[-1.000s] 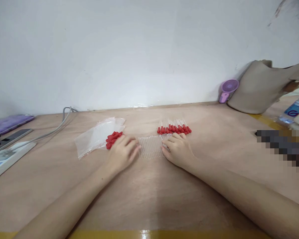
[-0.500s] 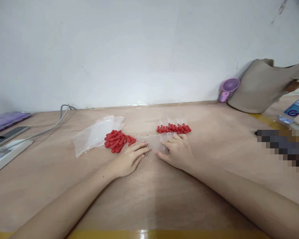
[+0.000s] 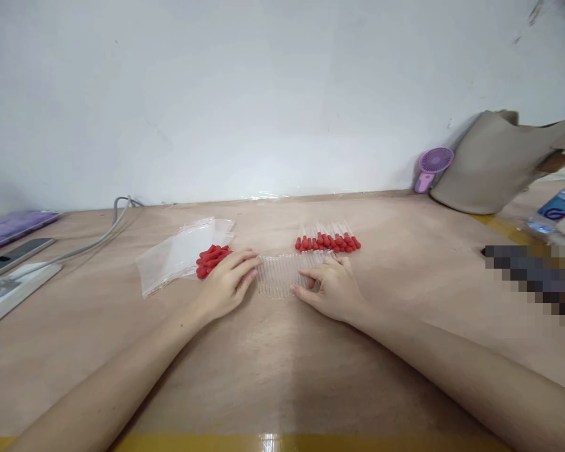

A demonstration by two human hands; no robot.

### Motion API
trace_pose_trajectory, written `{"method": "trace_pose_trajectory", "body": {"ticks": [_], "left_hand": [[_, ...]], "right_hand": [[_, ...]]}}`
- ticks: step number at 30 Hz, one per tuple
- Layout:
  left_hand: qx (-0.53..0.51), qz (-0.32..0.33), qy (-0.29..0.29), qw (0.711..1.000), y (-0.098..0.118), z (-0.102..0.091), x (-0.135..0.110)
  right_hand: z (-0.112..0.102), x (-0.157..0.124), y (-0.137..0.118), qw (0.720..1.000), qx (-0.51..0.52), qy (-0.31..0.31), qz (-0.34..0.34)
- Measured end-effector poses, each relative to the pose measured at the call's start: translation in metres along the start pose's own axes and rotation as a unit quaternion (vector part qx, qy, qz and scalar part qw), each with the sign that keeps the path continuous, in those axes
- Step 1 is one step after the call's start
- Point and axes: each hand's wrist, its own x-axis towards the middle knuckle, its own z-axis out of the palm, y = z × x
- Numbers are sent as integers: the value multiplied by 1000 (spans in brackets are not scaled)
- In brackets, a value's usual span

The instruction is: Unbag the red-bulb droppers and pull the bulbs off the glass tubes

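Note:
A row of thin clear tubes [image 3: 277,276] lies side by side on the table in front of me. My left hand [image 3: 226,285] is at the row's left end, fingers stretched out and fingertips by the outermost tubes. Over the right end rests my right hand [image 3: 335,287], its fingers bent but apart, with thumb and forefinger separated. Neither hand grips anything that I can see. Red rubber bulbs [image 3: 211,258] are heaped behind my left hand, which hides part of the pile. Beyond the row lie droppers [image 3: 327,240], clear tubes with red bulbs fitted on their near ends.
Clear plastic bags [image 3: 169,257] lie behind the bulb pile. A grey cable [image 3: 98,237], a power strip [image 3: 19,295] and a phone-like slab [image 3: 21,257] are at the left. A purple handheld fan [image 3: 433,164] and a beige bag [image 3: 484,166] stand at the back right.
My left hand has moved left, off the middle of the tubes to their left end, and now covers more of the red bulbs. My right hand has hardly moved.

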Motion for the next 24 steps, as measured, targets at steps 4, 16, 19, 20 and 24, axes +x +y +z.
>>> {"method": "trace_pose_trajectory", "body": {"ticks": [4,16,19,20,24], "left_hand": [[-10,-50,-12,999,-2,-1,31],[-61,-125,-141,980,16,61,124],[-53,-127,-162,977,22,63,130],[-56,-133,-163,976,23,64,131],[-60,-162,-115,978,22,59,120]], "right_hand": [[3,-2,7,998,42,53,15],[1,-1,27,995,14,98,32],[2,-1,27,994,7,102,23],[3,-1,27,995,8,102,20],[2,-2,29,988,4,156,3]]}}
